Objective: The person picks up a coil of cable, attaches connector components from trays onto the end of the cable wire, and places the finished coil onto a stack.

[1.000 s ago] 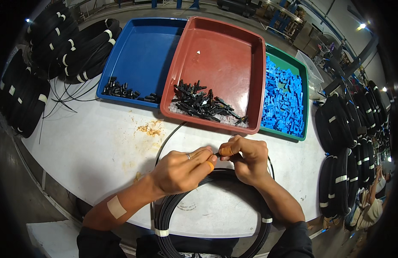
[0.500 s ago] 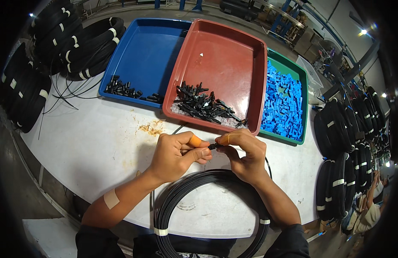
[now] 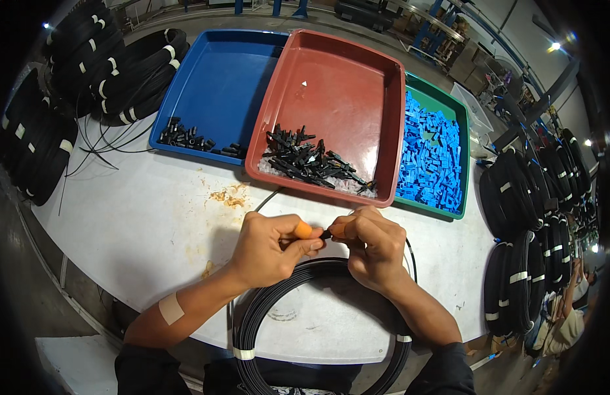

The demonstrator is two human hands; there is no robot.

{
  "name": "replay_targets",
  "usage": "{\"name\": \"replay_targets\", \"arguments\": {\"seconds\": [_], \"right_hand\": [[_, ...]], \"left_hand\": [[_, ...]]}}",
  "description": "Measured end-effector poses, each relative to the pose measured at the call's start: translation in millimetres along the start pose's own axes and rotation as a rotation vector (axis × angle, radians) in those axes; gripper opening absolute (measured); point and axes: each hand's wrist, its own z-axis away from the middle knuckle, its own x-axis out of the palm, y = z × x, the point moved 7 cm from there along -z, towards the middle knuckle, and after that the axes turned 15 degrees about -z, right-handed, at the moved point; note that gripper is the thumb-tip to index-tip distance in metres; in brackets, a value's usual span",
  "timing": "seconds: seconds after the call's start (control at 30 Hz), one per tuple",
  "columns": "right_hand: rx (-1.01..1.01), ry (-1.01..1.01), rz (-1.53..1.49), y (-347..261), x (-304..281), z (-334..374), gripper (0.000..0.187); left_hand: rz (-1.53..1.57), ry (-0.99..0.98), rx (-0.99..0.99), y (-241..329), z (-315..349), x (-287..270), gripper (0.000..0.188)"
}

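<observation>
Above the table, my left hand (image 3: pixel 272 245) and my right hand (image 3: pixel 376 247) meet fingertip to fingertip at a small black connector (image 3: pixel 326 234). Each pinches one side of it, and the fingers cover most of its shape. Orange finger covers wrap a finger on both hands. Below them a coil of black cable (image 3: pixel 247 329), bound with white tape, lies partly over the table's near edge. A thin black cable (image 3: pixel 270 199) emerges beyond my left hand; whether it runs into the connector is hidden.
Across the white table (image 3: pixel 120 210) stand a blue tray (image 3: pixel 216 72) and a red tray (image 3: pixel 338 79) with black connector parts, plus a green tray (image 3: pixel 428 93) of blue clips. Cable coils pile up left (image 3: pixel 38 138) and right (image 3: pixel 512 191). A person (image 3: pixel 568 322) is at the far right.
My right fingers have curled further around the connector, so less of it shows. The hands stay together in nearly the same spot, while the whole view has shifted slightly.
</observation>
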Motion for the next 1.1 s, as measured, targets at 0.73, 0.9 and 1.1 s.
{"name": "replay_targets", "arguments": {"seconds": [0.73, 0.9, 1.1], "right_hand": [[0.405, -0.262, -0.363, 36, 21, -17, 0.03], [0.135, -0.606, -0.225, 37, 78, -41, 0.043], [0.193, -0.674, 0.098, 38, 109, -39, 0.035]], "left_hand": [[-0.91, 0.253, 0.274, 45, 56, -72, 0.016], [-0.875, 0.269, 0.087, 28, 94, -74, 0.015], [-0.923, 0.337, 0.181, 22, 115, -64, 0.013]]}}
